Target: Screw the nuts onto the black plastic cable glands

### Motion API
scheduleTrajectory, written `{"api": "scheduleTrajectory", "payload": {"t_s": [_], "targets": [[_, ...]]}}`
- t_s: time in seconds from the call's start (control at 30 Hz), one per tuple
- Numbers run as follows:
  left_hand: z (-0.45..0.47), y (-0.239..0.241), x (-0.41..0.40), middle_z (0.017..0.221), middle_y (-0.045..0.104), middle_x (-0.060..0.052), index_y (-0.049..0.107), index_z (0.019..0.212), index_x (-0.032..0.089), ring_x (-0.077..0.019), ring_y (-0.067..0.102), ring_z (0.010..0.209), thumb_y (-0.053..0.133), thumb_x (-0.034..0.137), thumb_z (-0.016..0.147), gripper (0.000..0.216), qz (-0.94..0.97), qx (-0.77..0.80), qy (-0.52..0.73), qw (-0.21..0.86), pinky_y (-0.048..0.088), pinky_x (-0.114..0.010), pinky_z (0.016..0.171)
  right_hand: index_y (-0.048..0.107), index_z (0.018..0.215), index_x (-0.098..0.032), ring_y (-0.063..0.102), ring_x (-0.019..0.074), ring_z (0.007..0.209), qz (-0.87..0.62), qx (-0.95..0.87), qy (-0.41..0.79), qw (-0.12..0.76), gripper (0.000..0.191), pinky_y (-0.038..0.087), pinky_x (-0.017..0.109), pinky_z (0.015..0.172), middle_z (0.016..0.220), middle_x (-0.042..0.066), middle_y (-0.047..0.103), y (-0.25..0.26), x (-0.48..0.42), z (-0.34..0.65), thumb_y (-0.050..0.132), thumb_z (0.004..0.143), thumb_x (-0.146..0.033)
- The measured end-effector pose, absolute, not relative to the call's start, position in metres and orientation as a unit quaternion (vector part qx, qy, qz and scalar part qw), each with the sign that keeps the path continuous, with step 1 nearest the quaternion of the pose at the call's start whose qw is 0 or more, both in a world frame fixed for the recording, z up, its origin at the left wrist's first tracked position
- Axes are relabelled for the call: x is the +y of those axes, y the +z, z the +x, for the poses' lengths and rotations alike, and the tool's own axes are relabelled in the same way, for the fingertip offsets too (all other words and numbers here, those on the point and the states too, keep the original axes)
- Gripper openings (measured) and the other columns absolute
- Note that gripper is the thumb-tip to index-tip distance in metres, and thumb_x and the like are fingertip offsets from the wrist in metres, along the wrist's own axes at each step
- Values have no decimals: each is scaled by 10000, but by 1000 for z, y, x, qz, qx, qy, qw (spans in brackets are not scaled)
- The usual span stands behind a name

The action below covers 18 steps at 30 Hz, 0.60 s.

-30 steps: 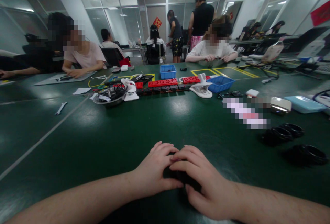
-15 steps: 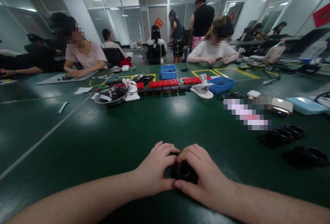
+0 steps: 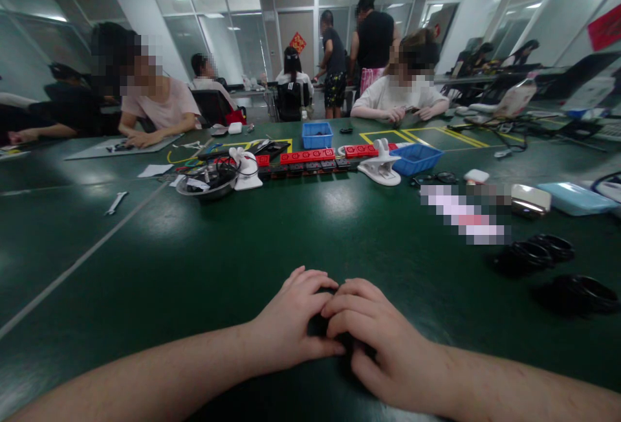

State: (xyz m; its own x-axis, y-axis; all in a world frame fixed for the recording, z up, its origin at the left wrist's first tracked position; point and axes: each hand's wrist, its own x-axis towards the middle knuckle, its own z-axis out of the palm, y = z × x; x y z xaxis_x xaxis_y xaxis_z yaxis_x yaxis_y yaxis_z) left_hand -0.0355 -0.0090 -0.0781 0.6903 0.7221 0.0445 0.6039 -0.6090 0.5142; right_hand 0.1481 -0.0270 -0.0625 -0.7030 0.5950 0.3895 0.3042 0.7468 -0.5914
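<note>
- The single view looks forward and down from a head-worn camera.
- The bare hands (image 3: 383, 338) are close, low in the frame.
- The glossy dark-green desk (image 3: 218, 241) stretches away toward a distant glass-panelled wall (image 3: 184, 40).

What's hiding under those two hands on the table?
A black thing shows in the gap between the left hand and right hand. They cover most of it, so its full shape and its underside can't be seen.

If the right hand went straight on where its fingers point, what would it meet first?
Probably the left hand, which looks close enough to be touching, though depth is unclear; the dark part between it and the right hand is mostly hidden.
</note>
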Motion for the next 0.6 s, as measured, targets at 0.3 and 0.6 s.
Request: {"api": "scheduleTrajectory", "payload": {"t_s": [0.3,0.6], "targets": [[-35,-82,-9,1171,537,-60,600,1062,249,-264,426,1151,689,404,681,421,889,376,129,226,213,-494,1032,563,747,-202,437,136,1140,-234,-926,154,253,262,186,384,1068,1024,-16,631,-64,-25,153,378,719,-19],[-36,-82,-8,1195,518,-54,536,1156,246,-272,412,1158,699,400,665,539,890,368,127,239,202,-514,1033,569,855,-208,424,181,1139,-213,-904,193,316,291,190,451,1056,1121,38,540,-59,-29,158,408,668,-53]]}}
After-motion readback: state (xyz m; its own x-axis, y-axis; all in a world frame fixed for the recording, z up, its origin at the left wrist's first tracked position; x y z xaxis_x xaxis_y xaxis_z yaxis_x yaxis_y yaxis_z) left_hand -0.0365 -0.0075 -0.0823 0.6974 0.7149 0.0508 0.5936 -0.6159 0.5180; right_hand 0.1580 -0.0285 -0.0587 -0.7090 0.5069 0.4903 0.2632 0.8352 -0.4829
